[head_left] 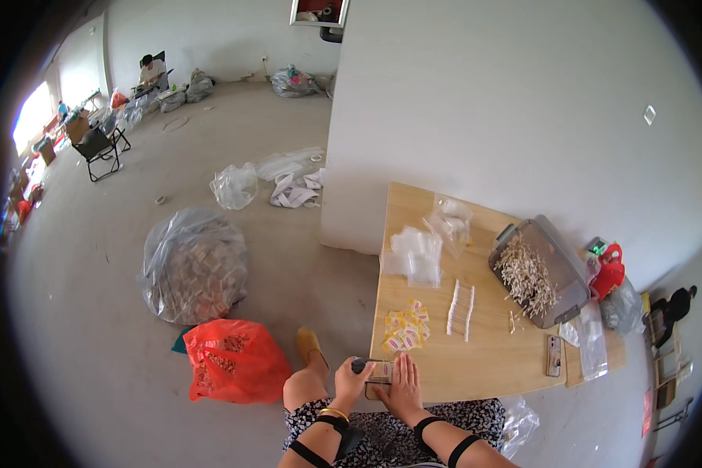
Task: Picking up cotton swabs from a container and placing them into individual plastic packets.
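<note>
**Both hands met at a small stack on the table's near edge**

The left hand (352, 384) curled its fingers round a dark piece (359, 364) at the left end of the stack (381, 372); the piece was too small to make out. The right hand (403, 388) was released, its fingers straight and together, laid along the stack's right end with the thumb stretched toward the left hand. The stack, pale with darker bands, sat between the two hands at the near edge of the table (437, 378). Whether the right hand pressed on it, one could not tell.

Just beyond the hands lay a loose heap of yellow-and-white packets (405, 327). To its right, white sticks (460, 310) lay in a narrow row. Farther back were clear bags (417, 256), spread flat and overlapping. On the right, a grey bin (573, 273) stood tilted, with a pile of swabs (524, 273) at its open side, a few spilled on the table. A phone (553, 355) lay near the right edge.

On the floor to the left, a red bag (249, 366) sat just in front of a bulging clear sack (195, 261).
</note>
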Tool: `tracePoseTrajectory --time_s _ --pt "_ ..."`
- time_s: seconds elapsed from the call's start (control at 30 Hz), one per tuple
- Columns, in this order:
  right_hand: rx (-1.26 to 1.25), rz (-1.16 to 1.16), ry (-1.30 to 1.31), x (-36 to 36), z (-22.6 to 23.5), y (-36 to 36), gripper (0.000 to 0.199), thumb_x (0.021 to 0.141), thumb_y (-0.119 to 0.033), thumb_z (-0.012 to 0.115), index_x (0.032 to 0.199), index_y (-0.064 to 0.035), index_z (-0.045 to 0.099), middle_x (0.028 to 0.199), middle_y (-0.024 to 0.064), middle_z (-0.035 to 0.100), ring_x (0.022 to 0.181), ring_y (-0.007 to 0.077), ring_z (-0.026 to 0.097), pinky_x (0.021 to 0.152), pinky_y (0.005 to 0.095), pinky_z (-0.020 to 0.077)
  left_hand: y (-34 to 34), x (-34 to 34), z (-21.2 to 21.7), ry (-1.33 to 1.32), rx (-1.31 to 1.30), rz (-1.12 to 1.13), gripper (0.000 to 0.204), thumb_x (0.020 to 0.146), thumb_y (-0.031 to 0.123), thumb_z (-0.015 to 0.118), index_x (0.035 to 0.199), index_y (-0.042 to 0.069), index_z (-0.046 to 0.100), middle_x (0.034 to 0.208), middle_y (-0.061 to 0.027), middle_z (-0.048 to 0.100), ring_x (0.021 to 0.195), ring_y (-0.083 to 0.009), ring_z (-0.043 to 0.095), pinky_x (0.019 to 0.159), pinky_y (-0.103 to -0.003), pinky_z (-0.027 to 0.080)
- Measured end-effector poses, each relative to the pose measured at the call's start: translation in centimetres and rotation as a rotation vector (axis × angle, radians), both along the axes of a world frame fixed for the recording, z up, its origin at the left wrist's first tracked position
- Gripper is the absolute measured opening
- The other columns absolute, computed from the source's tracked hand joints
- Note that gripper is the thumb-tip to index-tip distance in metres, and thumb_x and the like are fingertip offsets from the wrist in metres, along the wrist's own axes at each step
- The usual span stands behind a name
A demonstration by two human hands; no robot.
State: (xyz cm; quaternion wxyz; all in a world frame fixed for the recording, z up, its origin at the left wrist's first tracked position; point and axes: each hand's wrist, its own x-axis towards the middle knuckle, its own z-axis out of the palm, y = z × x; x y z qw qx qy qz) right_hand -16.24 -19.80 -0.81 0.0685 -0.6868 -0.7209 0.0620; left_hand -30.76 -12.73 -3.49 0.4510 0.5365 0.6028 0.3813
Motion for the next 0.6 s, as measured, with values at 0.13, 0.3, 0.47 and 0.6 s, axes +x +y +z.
tracePoseTrajectory --time_s 0.13,0.3,0.47,0.6 --pt "0.049 0.0 0.118 0.7 -0.6 -0.1 0.09 0.093 -0.054 0.051 0.149 0.0081 0.017 0.158 0.0241 0.012 0.148 0.0395 0.01 0.119 0.0482 0.0133 0.3 -1.0 -2.7 -0.344 -0.252 0.074 0.043 0.091 0.043 0.065 0.095 0.0 0.062 0.079 -0.0138 0.066 0.064 -0.0289 0.064 0.064 -0.038 0.052" --pt "0.146 -0.085 0.477 4.1 1.8 0.5 0.061 0.09 -0.033 0.062 0.14 -0.0055 0.041 0.144 0.0192 0.037 0.134 0.0388 0.033 0.11 0.0481 0.0298 0.4 -4.3 -4.8 -0.06 0.074 0.268 0.028 0.099 0.028 0.055 0.108 0.002 0.054 0.099 -0.0136 0.058 0.091 -0.0211 0.058 0.081 -0.033 0.047" --pt "0.33 -0.432 0.346 13.5 2.8 1.5 0.036 0.082 -0.017 0.067 0.116 -0.01 0.059 0.124 0.0129 0.054 0.117 0.034 0.047 0.098 0.046 0.0384 0.1 -1.6 1.0 0.051 0.349 0.23 0.018 0.096 0.015 0.056 0.108 0.002 0.053 0.102 -0.0122 0.053 0.091 -0.022 0.056 0.083 -0.033 0.045" --pt "0.343 -0.494 0.336 18.0 2.8 3.5 0.032 0.082 -0.015 0.067 0.113 -0.0121 0.06 0.124 0.0095 0.054 0.117 0.0328 0.047 0.097 0.0457 0.0386 -1.1 2.6 5.9 0.015 0.391 -0.017 0.019 0.087 0.002 0.06 0.105 0.002 0.054 0.097 -0.012 0.051 0.089 -0.0237 0.055 0.079 -0.035 0.044"
